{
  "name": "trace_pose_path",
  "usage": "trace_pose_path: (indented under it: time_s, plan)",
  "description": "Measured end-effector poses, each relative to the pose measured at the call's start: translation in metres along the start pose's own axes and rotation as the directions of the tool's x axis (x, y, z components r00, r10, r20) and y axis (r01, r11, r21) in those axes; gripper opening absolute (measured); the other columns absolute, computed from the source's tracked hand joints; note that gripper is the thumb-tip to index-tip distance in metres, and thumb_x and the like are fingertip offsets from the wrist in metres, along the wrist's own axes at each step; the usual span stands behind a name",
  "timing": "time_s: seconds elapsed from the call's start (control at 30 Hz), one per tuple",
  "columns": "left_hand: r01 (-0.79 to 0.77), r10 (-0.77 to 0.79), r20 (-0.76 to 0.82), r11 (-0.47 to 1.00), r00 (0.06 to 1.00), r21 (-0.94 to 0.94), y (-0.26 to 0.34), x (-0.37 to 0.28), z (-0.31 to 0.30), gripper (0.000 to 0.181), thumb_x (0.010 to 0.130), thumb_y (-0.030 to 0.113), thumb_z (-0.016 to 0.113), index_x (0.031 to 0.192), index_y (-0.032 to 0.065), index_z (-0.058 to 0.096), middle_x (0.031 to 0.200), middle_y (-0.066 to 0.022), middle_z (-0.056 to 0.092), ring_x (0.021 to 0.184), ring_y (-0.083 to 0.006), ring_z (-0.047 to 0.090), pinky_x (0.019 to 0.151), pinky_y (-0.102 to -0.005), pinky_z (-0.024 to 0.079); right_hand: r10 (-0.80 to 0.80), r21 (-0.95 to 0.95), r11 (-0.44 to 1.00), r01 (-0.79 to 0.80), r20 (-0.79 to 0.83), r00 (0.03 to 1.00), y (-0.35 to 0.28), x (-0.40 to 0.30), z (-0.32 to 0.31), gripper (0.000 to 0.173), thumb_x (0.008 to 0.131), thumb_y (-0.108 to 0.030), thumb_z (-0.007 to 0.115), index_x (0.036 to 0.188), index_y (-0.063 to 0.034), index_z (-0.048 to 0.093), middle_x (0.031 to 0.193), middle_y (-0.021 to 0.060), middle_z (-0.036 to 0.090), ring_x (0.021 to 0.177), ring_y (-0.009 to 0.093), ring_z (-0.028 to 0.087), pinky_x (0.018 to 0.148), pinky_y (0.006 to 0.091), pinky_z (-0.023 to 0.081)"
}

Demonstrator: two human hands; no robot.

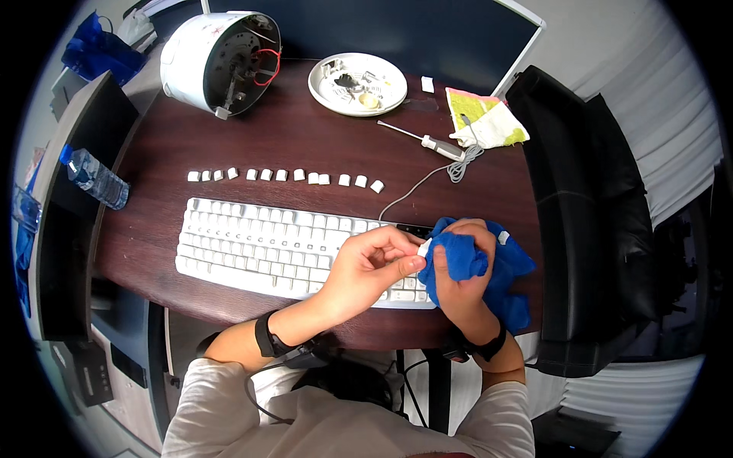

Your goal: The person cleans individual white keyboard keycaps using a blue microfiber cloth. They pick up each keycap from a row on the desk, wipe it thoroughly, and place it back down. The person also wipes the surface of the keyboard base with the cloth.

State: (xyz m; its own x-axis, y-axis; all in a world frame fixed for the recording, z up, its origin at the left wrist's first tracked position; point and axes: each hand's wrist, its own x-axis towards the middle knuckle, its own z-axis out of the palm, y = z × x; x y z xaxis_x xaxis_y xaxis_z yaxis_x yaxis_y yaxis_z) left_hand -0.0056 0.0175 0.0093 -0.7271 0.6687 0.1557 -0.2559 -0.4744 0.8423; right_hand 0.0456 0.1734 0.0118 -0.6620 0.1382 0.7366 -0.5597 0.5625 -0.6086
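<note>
Between the thumb and fingers of my left hand (pixel 372 263) is a small white keycap (pixel 424 247), touching a blue cloth (pixel 458 255). My right hand (pixel 469 275) is closed around that cloth, whose loose end hangs down to the desk. Both hands are above the right part of a white keyboard (pixel 252 246), which shows a row of bare switches where keycaps are off. Behind it, several loose white keycaps (pixel 281 176) stand in an uneven row on the dark wooden desk (pixel 229 140).
A screwdriver (pixel 441 147) lies by the coiled grey cable (pixel 458 169) and a folded yellow-white cloth (pixel 489 123). Farther back are a white plate of small parts (pixel 318 94) and an opened appliance housing (pixel 189 63) on its side. A water bottle (pixel 97 177) is at the left edge.
</note>
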Motion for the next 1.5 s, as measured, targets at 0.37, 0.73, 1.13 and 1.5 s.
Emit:
trace_pose_path:
  time_s: [0.37, 0.73, 1.13, 1.5]
  plan:
    - [0.036, -0.036, 0.004, 0.999, 0.999, -0.001, 0.000, -0.003, -0.002, 0.007, 0.089, 0.000, 0.061, 0.096, 0.0007, 0.058, 0.091, -0.0050, 0.066, 0.085, -0.0073, 0.060, 0.077, -0.0217, 0.048, -0.074, -0.110, 0.992, 0.062, -0.104, 0.992, -0.004, -0.003, 0.003, 0.039, 0.070, 0.006, 0.068, 0.104, -0.0026, 0.050, 0.093, 0.0125, 0.052, 0.077, 0.025, 0.055, 0.066, 0.0330, 0.045]
    - [0.027, -0.025, -0.042, 0.998, 0.999, 0.054, 0.004, -0.001, -0.006, 0.009, 0.093, 0.003, 0.056, 0.102, 0.0006, 0.056, 0.093, -0.0037, 0.064, 0.086, -0.0067, 0.059, 0.077, -0.0219, 0.048, 0.264, 0.059, 0.963, -0.264, 0.007, 0.964, -0.005, -0.001, -0.004, 0.036, 0.076, -0.001, 0.070, 0.106, -0.0030, 0.049, 0.095, 0.0110, 0.055, 0.083, 0.020, 0.056, 0.076, 0.0302, 0.045]
    - [0.040, -0.032, -0.127, 0.997, 0.991, 0.062, -0.002, -0.001, -0.001, 0.022, 0.091, 0.006, 0.059, 0.111, -0.0020, 0.057, 0.094, -0.0064, 0.065, 0.082, -0.0103, 0.063, 0.077, -0.0243, 0.052, 0.229, 0.075, 0.970, -0.232, 0.054, 0.972, -0.001, 0.002, 0.000, 0.036, 0.077, -0.001, 0.071, 0.105, -0.0043, 0.049, 0.091, 0.0099, 0.055, 0.080, 0.018, 0.056, 0.073, 0.0286, 0.045]
    - [0.059, -0.052, -0.118, 0.997, 0.992, 0.057, -0.003, 0.001, -0.007, 0.023, 0.093, 0.010, 0.057, 0.113, -0.0025, 0.058, 0.095, -0.0069, 0.065, 0.081, -0.0104, 0.061, 0.074, -0.0256, 0.051, 0.223, 0.022, 0.971, -0.239, 0.288, 0.931, -0.009, 0.010, -0.008, 0.033, 0.077, 0.001, 0.068, 0.102, -0.0043, 0.048, 0.094, 0.0093, 0.053, 0.086, 0.017, 0.054, 0.079, 0.0295, 0.042]
